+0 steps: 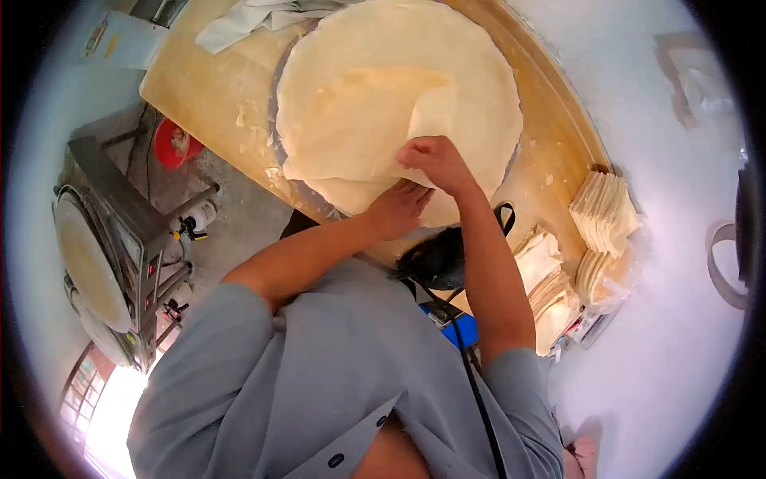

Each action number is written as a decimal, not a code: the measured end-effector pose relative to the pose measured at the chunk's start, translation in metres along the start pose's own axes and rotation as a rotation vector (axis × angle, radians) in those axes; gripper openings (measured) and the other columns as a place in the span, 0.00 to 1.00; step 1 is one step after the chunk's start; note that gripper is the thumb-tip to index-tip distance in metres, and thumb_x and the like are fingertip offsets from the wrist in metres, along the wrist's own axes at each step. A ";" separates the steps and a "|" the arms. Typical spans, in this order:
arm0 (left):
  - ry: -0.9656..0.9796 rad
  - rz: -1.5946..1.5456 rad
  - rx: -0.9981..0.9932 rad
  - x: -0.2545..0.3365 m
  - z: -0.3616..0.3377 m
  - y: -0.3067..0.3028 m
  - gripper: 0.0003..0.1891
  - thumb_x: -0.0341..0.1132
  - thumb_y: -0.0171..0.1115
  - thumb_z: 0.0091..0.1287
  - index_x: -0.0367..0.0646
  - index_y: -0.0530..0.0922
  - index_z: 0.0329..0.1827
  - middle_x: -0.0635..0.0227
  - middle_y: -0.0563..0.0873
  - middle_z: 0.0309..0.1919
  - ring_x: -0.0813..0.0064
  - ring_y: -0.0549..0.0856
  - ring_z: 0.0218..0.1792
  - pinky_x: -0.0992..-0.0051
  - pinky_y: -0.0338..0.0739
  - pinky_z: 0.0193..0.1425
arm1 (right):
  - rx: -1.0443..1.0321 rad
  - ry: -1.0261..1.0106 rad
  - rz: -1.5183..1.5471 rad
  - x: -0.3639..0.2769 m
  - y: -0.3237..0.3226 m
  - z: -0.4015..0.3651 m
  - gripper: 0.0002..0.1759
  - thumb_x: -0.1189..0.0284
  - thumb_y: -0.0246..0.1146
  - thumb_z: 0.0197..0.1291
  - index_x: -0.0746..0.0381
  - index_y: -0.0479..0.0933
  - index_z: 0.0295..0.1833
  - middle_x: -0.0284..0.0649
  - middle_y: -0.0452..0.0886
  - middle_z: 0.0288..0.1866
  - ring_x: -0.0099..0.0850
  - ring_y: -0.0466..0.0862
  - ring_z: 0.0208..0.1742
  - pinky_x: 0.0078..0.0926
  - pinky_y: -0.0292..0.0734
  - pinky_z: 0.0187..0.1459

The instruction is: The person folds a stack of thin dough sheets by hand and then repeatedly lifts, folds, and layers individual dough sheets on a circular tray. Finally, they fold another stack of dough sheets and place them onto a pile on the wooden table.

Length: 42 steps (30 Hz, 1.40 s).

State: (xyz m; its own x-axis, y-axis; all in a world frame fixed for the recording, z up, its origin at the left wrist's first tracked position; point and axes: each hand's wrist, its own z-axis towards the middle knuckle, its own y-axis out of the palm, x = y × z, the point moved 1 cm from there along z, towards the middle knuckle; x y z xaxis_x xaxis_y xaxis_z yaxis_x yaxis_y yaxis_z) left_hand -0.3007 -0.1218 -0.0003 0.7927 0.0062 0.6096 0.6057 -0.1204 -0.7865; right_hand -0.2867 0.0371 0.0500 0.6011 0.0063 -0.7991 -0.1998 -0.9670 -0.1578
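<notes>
A very wide, thin round sheet of dough (359, 120) lies on a grey round surface on the wooden table. My left hand (399, 209) rests at the sheet's near edge, its fingertips partly under my right hand and the dough's edge. Just above it, my right hand (435, 162) is curled, with its fingers drawn together over a raised fold of dough (433, 112). Whether those fingers pinch the dough is too small to make out. The near edge of the sheet is partly lifted beside both hands.
Stacks of folded sheets (604, 213) stand at the table's right edge, with more stacks (546, 295) nearer. A black bag (435, 259) lies close to my right forearm. A cloth (259, 22) is at the back left. A red basin (174, 144) and metal rack (120, 207) stand left.
</notes>
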 end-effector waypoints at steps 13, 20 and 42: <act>0.130 0.012 0.196 -0.007 -0.012 -0.008 0.20 0.33 0.62 0.59 0.36 0.79 0.54 0.56 0.80 0.58 0.56 0.78 0.62 0.62 0.71 0.69 | 0.358 -0.146 -0.301 -0.001 -0.016 0.019 0.08 0.69 0.64 0.61 0.64 0.82 0.36 0.33 0.81 0.26 0.21 0.78 0.31 0.23 0.75 0.37; 0.076 0.065 0.484 -0.045 -0.007 -0.074 0.13 0.26 0.61 0.57 0.42 0.82 0.46 0.60 0.80 0.60 0.58 0.78 0.62 0.61 0.71 0.68 | 0.445 -0.336 -0.617 0.025 0.005 -0.011 0.12 0.68 0.69 0.53 0.58 0.79 0.43 0.40 0.79 0.37 0.41 0.81 0.40 0.39 0.77 0.41; -0.440 -0.282 0.549 -0.092 0.016 -0.062 0.15 0.24 0.59 0.63 0.45 0.79 0.53 0.59 0.80 0.44 0.55 0.83 0.41 0.61 0.79 0.45 | 0.562 -0.564 -0.926 0.021 0.018 -0.019 0.25 0.67 0.67 0.56 0.61 0.76 0.60 0.49 0.74 0.63 0.49 0.73 0.66 0.46 0.69 0.65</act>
State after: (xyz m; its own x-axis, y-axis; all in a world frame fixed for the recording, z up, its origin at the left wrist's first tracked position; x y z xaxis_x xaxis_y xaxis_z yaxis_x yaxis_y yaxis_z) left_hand -0.4100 -0.0990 -0.0094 0.4871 0.3724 0.7900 0.6455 0.4558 -0.6129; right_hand -0.2632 0.0153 0.0417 0.3015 0.8791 -0.3692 -0.2651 -0.2947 -0.9181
